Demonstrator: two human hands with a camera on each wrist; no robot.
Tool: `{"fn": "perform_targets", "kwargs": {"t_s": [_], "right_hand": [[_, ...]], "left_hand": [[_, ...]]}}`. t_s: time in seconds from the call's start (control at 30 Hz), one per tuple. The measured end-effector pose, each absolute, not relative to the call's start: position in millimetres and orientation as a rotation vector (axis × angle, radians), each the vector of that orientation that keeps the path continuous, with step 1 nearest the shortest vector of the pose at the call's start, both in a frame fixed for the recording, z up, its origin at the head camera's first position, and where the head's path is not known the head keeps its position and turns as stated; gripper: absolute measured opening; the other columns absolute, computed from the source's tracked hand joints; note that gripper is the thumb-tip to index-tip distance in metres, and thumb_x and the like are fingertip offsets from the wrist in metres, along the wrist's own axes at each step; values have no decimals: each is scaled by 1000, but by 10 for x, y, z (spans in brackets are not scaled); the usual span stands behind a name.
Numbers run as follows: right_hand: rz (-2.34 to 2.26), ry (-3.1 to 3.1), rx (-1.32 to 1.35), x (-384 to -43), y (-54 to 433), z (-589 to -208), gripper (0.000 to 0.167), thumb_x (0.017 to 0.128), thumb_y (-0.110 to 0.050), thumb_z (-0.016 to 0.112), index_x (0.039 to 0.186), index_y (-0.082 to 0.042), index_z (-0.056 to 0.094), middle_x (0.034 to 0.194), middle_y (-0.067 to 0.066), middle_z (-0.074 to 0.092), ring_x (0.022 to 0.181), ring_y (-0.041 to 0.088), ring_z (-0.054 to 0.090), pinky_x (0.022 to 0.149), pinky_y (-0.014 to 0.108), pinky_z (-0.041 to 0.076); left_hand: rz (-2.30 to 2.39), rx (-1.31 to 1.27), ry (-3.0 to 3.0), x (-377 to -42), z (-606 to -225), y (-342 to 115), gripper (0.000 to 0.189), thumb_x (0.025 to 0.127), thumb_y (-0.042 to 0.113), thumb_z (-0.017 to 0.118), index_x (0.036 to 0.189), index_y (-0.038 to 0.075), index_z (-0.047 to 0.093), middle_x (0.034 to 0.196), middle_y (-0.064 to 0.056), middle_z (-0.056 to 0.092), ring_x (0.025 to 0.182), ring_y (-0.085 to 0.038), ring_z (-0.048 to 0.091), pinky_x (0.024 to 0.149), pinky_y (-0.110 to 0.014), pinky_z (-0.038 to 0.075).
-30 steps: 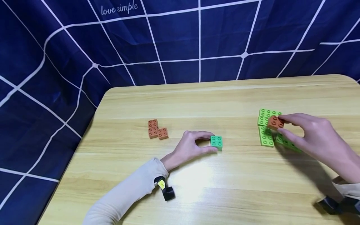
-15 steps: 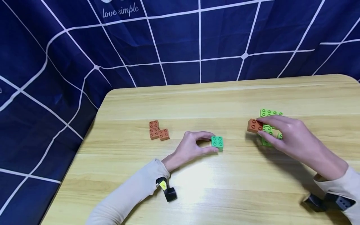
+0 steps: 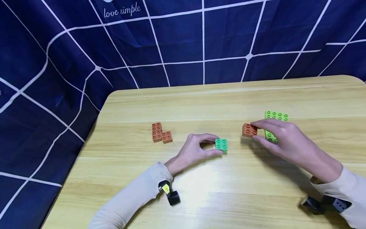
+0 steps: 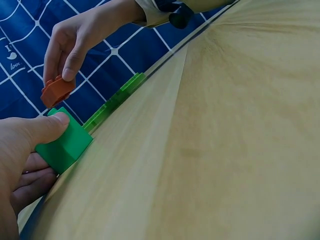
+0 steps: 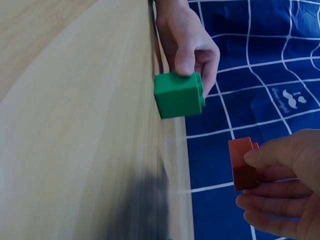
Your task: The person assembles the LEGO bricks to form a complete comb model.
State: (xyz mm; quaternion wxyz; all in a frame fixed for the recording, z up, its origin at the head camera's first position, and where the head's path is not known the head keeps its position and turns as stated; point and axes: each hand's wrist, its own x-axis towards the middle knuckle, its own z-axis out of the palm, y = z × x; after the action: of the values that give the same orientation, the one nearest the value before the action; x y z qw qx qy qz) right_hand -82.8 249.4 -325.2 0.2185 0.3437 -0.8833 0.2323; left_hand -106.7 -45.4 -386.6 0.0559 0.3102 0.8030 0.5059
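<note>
My left hand [image 3: 197,148] pinches a green toy building brick [image 3: 221,145] between thumb and fingers near the middle of the table. The left wrist view shows the thumb on one side of this green brick [image 4: 65,142]. To its right, my right hand [image 3: 288,140] holds an orange-brown brick [image 3: 249,130] by thumb and fingertips, raised above the tabletop with a shadow under it. In the right wrist view the orange-brown brick [image 5: 242,164] hangs apart from the green brick [image 5: 179,96]. Light green bricks [image 3: 276,115] lie partly hidden beneath my right hand.
Three orange-brown bricks [image 3: 157,135] sit close together on the left part of the wooden table [image 3: 183,105]. A dark blue curtain [image 3: 180,38] with white lines hangs behind the table and along its left side.
My right hand has carried the orange-brown brick leftward, from over the light green bricks toward the green brick. The left hand and its brick have stayed in place.
</note>
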Motion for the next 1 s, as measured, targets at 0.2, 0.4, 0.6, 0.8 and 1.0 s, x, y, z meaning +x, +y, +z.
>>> {"fn": "perform_targets", "kwargs": {"t_s": [0.2, 0.4, 0.6, 0.8, 1.0], "right_hand": [[660, -2440, 997, -832, 2399, -3239, 82, 111, -63, 39, 116, 10, 76, 106, 26, 77, 90, 44, 76, 72, 58, 64], [686, -2444, 1042, -813, 2308, -3249, 76, 113, -59, 42, 119, 9, 76, 109, 25, 77, 92, 44, 77, 73, 56, 66], [701, -2388, 1096, -798, 2161, -3296, 76, 114, -57, 39, 118, 9, 76, 108, 24, 77, 91, 42, 78, 72, 53, 67], [732, -2335, 1179, -783, 2035, -3331, 71, 116, -53, 40, 117, 8, 76, 107, 21, 78, 91, 38, 79, 74, 47, 68], [748, -2336, 1227, -771, 1986, -3356, 68, 117, -51, 39, 119, 6, 76, 109, 20, 77, 91, 37, 78, 76, 46, 68]], "left_hand": [[1527, 946, 2436, -1070, -3872, -451, 46, 86, 8, 94, 125, -8, 76, 118, -21, 79, 107, -25, 78, 96, -19, 58], [1510, 966, 2446, -1081, -3884, -445, 46, 86, 9, 95, 125, -7, 76, 118, -20, 79, 106, -24, 78, 96, -18, 58], [1526, 915, 2419, -1051, -3868, -459, 45, 86, 9, 94, 124, -7, 77, 118, -20, 79, 106, -22, 78, 95, -19, 58], [1537, 937, 2406, -1022, -3861, -456, 44, 86, 9, 94, 124, -7, 77, 119, -21, 79, 106, -22, 78, 96, -20, 58], [1543, 975, 2413, -1050, -3865, -432, 46, 85, 8, 95, 123, -8, 77, 118, -21, 79, 107, -23, 78, 97, -20, 58]]}}
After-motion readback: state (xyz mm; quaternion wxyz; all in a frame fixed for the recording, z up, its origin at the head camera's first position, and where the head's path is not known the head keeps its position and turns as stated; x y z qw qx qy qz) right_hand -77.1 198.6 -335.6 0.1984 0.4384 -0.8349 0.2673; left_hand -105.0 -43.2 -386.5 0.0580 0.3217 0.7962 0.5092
